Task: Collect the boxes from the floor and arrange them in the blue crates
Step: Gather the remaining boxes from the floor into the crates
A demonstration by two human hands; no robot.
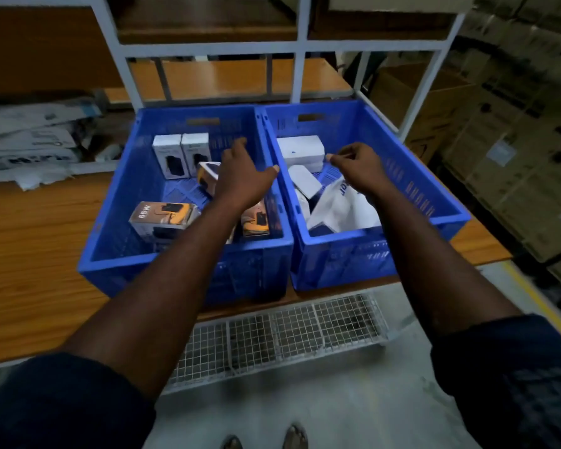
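My two bare arms are reaching forward over two blue crates standing side by side, touching, on a wooden table (29, 254). My left hand (240, 176) is hovering over the left crate (182, 254), released, with fingers stretched forward and the thumb spread out toward the shared rim; it is gripping nothing. Just under it a small box (208, 175) is lying tilted and partly hidden. Two white boxes (166, 157) are standing upright together near the far wall of that crate, an orange and grey box (162, 217) is lying on its side near the front, and another orange box (255, 222) is showing beside my forearm.

My right hand (360, 166) is hovering over the right crate (434, 189) with fingers curled inward, fingertips close to a flat white box (300, 150) at the far end. The blur is hiding whether it is pinching anything, so I cannot tell. A crumpled white bag (344, 205) is lying below my wrist.

A white metal shelf frame (300, 43) is rising behind the crates, and a wire mesh rack (289, 325) is sitting below the table edge
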